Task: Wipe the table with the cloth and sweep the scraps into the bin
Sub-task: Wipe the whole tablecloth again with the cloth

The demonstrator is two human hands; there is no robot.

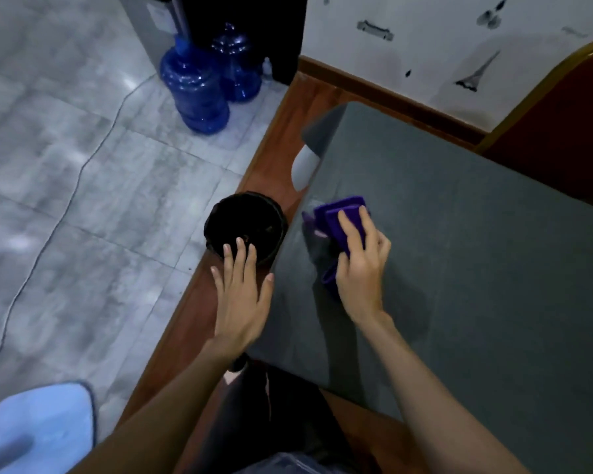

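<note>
A purple cloth (339, 213) lies bunched on the dark grey table (476, 251) near its left edge. My right hand (362, 265) presses down on the cloth and grips it. Just left of that edge, a round black bin (245, 227) stands on the wooden floor strip, and small dark scraps show inside it. My left hand (242, 295) hovers flat beside the table edge, fingers spread, its fingertips over the bin's near rim, holding nothing.
Two blue water jugs (199, 87) stand on the grey tiled floor at the back. A thin cable (65, 213) runs across the tiles. A light blue mat (45, 425) lies at the lower left. A red chair (569, 111) stands behind the table.
</note>
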